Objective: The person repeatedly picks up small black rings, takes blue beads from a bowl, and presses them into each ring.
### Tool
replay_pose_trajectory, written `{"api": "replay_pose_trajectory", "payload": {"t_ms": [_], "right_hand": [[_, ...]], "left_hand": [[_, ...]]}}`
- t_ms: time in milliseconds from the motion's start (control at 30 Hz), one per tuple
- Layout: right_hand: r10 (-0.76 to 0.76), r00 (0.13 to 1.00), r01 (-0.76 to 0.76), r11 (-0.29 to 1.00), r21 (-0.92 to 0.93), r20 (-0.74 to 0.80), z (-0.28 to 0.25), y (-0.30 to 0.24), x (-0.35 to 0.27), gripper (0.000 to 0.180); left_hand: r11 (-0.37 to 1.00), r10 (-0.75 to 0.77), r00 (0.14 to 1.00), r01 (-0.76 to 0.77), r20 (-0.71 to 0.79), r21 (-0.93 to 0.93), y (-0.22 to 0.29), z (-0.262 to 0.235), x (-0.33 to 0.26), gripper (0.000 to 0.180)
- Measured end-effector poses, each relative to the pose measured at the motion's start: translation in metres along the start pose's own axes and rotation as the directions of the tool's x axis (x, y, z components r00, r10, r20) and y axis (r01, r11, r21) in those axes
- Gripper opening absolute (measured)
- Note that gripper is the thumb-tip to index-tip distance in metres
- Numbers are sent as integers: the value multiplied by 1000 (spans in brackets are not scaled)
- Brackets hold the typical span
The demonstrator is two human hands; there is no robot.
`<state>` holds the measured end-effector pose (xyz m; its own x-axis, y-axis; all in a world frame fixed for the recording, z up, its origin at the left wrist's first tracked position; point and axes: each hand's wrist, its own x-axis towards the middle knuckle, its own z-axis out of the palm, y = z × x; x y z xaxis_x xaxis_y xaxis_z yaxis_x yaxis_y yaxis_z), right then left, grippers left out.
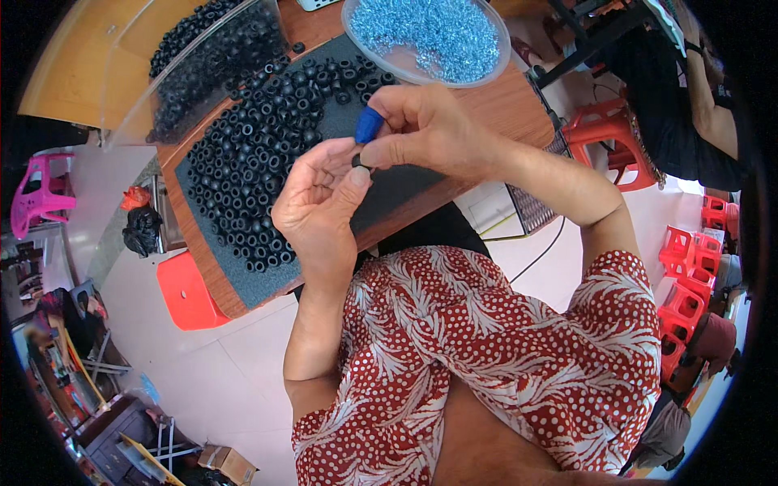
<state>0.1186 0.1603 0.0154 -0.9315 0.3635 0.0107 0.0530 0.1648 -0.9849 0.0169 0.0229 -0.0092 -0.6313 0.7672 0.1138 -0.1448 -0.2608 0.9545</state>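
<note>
My left hand (320, 194) and right hand (425, 130) meet above the near edge of the worktop (510, 101), and I judge the main risk to be the small black rubber ring (361, 162) slipping free: it is pinched only at the tips, between my left thumb and the right fingers, so a small twist or a loosened pinch could send it down into my lap or onto the pale floor (227, 373), where it would be hard to find. The left hand is curled nearly closed, thumb pressed to the ring; the right hand is closed around a blue-capped piece (369, 124), whose rounded blue end pokes out above the fingers, the rest being hidden. The ring sits just beneath that blue cap, touching or nearly so; I cannot tell whether it is already seated on anything. It looks dark, matte and small, like the loose black rings (259, 154) spread thickly over the dark foam mat (405, 182). An elbow nudge could also scatter these, since they lie right up to the mat's edge. Beyond them, a clear bin (162, 73) holds more rings and a clear bowl (494, 61) holds shiny blue-tinted metal bits (429, 32).
</note>
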Motion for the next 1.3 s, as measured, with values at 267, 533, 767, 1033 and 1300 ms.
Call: {"api": "replay_pose_trajectory", "payload": {"t_ms": [267,533,767,1033,1300], "right_hand": [[79,992,-65,987,144,-96,10,-2,-10,20],[71,996,-64,990,130,-49,12,5,-11,19],[-578,801,369,684,-629,-159,0,26,46,8],[-613,774,390,266,-882,157,5,49,82,17],[-549,815,424,344,-838,187,-2,45,51,23]], "left_hand": [[963,-130,992,125,-5,-239,-2,2,-7,30],[955,-140,987,155,77,-254,-7,-4,-15,22],[957,-203,966,231,159,-176,-9,-6,-20,18],[970,-199,952,225,234,-92,-22,-4,-16,20],[967,-226,947,246,226,-65,-24,-7,-17,21]]}}
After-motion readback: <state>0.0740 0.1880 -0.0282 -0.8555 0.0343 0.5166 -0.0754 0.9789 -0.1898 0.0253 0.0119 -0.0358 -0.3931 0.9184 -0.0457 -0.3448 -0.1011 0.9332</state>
